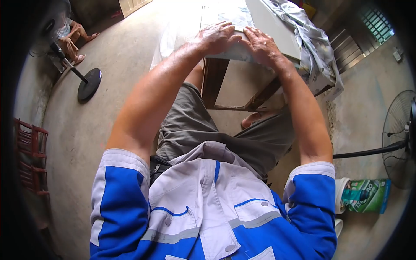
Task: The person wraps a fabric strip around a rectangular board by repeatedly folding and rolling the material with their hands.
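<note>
The fingers of the left hand (215, 38) lie extended and close together, palm turned down, and those of the right hand (263, 44) are likewise stretched out with small gaps, neither hand curled round anything. Both rest at the near end of a pale sheet (224, 16), their thumbs nearly meeting between them. Glare washes out much of that sheet, so it may be paper, film or thin cloth; I cannot tell which. It lies on a table (276, 21) whose smooth grey top shows to the right, and whose dark wooden legs stand below the hands. Along the table's right side a heap of crumpled pale cloth (313, 40) hangs over the edge, while whitish material (168, 40) drapes down at its left. Nearer the camera come the bare forearms, a blue-and-white short-sleeved jacket (208, 203) and grey trousers (186, 117), one knee to each side of the table's near end. Farther out, a black fan (396, 143) stands at the right beside a green packet (368, 196). On the left are another fan's round base (89, 86), a reddish chair (32, 156) by the wall, and a seated person (71, 34), partly in shadow.
</note>
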A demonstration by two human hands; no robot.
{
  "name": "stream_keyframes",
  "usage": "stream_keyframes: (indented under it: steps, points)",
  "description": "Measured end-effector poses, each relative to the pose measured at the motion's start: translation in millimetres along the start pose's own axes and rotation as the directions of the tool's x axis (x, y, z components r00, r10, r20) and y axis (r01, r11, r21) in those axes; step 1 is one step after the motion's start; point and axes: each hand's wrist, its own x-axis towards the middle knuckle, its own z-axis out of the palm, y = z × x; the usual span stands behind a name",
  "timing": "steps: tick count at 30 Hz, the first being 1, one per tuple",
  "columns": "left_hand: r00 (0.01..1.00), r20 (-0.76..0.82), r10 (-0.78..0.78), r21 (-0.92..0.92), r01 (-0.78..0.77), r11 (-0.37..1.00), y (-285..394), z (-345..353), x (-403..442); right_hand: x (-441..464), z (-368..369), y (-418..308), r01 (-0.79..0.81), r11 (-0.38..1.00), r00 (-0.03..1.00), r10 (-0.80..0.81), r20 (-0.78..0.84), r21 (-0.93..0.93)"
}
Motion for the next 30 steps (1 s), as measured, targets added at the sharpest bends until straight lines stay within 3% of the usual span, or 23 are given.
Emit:
stream_keyframes:
  steps: [7, 13, 24, 27, 30]
  points:
    - [0.999, 0.044, -0.002, -0.015, 0.003, 1.0, 3.2, -7.9, -2.1, -3.8, -2.1, -0.6, 0.035, 0.999, 0.999, -0.035, 0.001, 0.008]
    - [0.994, -0.099, 0.047, -0.045, -0.052, 0.998, 3.0, -4.2, -6.8, -10.1, -4.2, -6.2, 0.034, 0.998, 0.998, -0.032, -0.045, 0.06]
    - [0.994, -0.093, 0.06, -0.03, -0.063, 0.998, 8.0, -18.6, -6.6, -10.1, -23.6, -6.3, 0.129, 0.986, 0.989, -0.12, -0.091, 0.104]
    - [0.996, -0.075, 0.044, -0.078, -0.05, 0.996, 3.4, -27.8, -2.1, 0.5, -38.4, 13.2, 0.141, 0.961, 0.989, -0.146, 0.004, 0.238]
    - [0.994, -0.076, 0.075, -0.113, -0.084, 0.99, -5.7, -30.4, 5.6, 15.9, -54.0, 27.1, 0.21, 0.911, 0.977, -0.208, -0.043, 0.355]
